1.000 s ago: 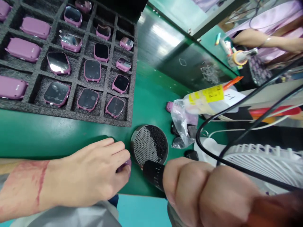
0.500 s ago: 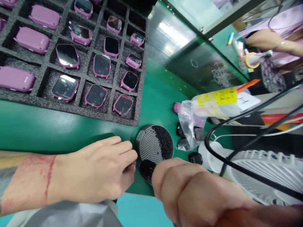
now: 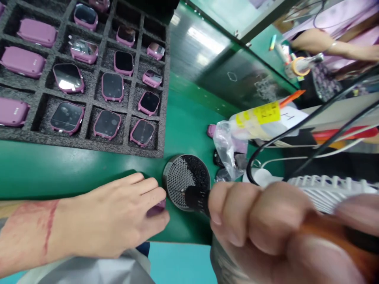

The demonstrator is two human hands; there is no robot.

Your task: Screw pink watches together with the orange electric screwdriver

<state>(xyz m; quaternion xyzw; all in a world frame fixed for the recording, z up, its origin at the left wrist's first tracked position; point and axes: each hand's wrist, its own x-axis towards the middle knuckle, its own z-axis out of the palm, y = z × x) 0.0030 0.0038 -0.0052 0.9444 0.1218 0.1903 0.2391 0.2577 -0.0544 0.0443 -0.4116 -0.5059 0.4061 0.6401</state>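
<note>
My right hand (image 3: pixel 266 221) is wrapped round an electric screwdriver (image 3: pixel 198 199) with a black nose and an orange body. Its tip points into a round metal dish (image 3: pixel 166 173) and hides part of the dish's holed plate; whether it touches cannot be told. Small black screws (image 3: pixel 197 170) lie heaped on the plate's right side. Left of the dish, my left hand (image 3: pixel 124 215) is closed round a purple watch case (image 3: pixel 156 208), mostly covered by the fingers, low over the green bench (image 3: pixel 183 130).
A grey foam tray (image 3: pixel 97 152) with purple watches (image 3: pixel 107 124) fills the upper left. Rightward lie a clear plastic bag (image 3: pixel 226 146), a bottle with a yellow label (image 3: pixel 257 116) and black cables (image 3: pixel 260 148). Another person's arm (image 3: pixel 322 43) shows beyond the glass panel (image 3: pixel 225 75).
The screwdriver's nose has swung up and over the dish from beside its lower edge. More of the purple watch case shows beneath my left hand. The whole view has shifted slightly.
</note>
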